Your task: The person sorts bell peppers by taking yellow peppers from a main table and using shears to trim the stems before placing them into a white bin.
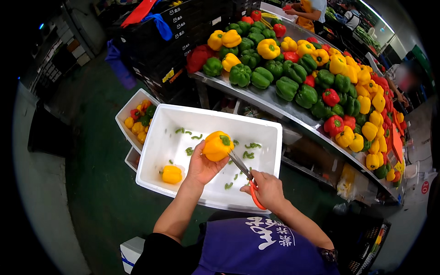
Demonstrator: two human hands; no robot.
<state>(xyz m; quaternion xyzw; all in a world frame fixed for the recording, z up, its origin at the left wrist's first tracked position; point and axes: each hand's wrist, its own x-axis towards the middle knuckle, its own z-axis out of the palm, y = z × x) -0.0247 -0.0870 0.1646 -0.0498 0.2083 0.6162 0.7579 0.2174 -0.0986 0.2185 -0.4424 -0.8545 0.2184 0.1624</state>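
My left hand [204, 168] holds a yellow bell pepper [215, 147] over a white foam box [220, 204], its green stem turned to the right. In my right hand [266, 189] are scissors with orange-red handles [255, 196]. Their blades point up and left, with the tips at the pepper's edge just below the stem. Inside the box, at the lower left, lies another yellow bell pepper [171, 174]. Cut green stem pieces [248, 155] are scattered over the box floor.
A metal table [254, 98] heaped with green, yellow and red bell peppers [287, 88] runs along the right. Stacked black crates [154, 51] stand behind the box. Another foam box of mixed peppers [139, 123] is at the left. Other people stand beyond the table.
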